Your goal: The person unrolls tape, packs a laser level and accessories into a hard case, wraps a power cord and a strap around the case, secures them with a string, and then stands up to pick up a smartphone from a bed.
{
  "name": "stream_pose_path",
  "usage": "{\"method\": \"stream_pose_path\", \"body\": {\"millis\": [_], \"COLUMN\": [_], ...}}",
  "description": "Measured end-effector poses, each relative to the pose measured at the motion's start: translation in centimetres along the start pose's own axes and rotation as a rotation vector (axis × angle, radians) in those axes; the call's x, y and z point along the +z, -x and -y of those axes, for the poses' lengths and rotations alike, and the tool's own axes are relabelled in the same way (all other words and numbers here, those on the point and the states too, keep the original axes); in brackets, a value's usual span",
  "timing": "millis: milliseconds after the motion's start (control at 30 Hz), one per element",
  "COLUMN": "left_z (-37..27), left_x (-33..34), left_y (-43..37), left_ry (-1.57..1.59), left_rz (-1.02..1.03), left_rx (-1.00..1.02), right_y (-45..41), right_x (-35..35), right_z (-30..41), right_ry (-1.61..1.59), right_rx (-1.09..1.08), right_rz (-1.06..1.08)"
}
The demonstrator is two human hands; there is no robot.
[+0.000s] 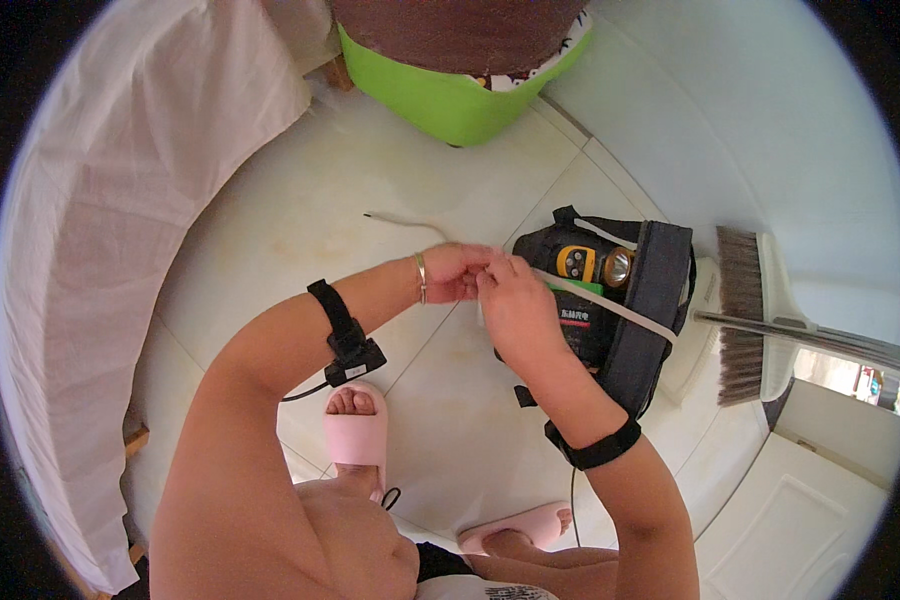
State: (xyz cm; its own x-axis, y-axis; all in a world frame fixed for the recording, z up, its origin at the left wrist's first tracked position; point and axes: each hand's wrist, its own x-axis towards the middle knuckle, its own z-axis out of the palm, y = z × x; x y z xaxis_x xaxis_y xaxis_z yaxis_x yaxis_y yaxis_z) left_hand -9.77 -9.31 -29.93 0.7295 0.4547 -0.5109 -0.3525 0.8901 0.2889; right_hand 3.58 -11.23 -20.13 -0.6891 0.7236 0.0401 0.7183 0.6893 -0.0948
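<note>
A pale flat strap or cord (pixel 607 300) runs across a black fabric tool bag (pixel 649 300) and up to my two hands. My left hand (pixel 461 274), with a bracelet at its wrist, meets my right hand (pixel 521 304) just left of the bag; their fingers pinch the strap together. A thin loose end (pixel 405 220) trails beyond my left hand and ends in a dark tip. Inside the bag lie a yellow and black device (pixel 575 263), a round lamp head (pixel 618 267) and a black box with writing (pixel 579 326).
A broom (pixel 742 319) leans at the right, beside a white wall. A green container with a brown top (pixel 435 97) stands at the far side of the tiled floor (pixel 330 180). Pale cloth (pixel 142 180) hangs along the left. My feet in pink slippers (pixel 356 439) are below.
</note>
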Motion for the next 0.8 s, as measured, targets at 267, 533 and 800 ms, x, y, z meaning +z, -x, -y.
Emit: {"method": "stream_pose_path", "body": {"millis": [267,533,800], "left_z": [-4.2,-2.2,-0.4], "left_x": [4.4,-0.8,-13.9], "left_y": [0.7,-5.7,-11.1], "left_ry": [0.195,0.124,-0.733], "left_rz": [-0.094,-0.653,-0.563], "left_rx": [0.361,0.295,0.408], "right_y": [0.3,7.8,8.1], "right_x": [-3.3,-5.7,-7.5], "right_z": [-1.1,0.3,-2.3], "right_ry": [-0.376,-0.299,-0.559], "right_rx": [0.074,0.094,0.245], "right_rz": [-0.158,-0.033,-0.101]}}
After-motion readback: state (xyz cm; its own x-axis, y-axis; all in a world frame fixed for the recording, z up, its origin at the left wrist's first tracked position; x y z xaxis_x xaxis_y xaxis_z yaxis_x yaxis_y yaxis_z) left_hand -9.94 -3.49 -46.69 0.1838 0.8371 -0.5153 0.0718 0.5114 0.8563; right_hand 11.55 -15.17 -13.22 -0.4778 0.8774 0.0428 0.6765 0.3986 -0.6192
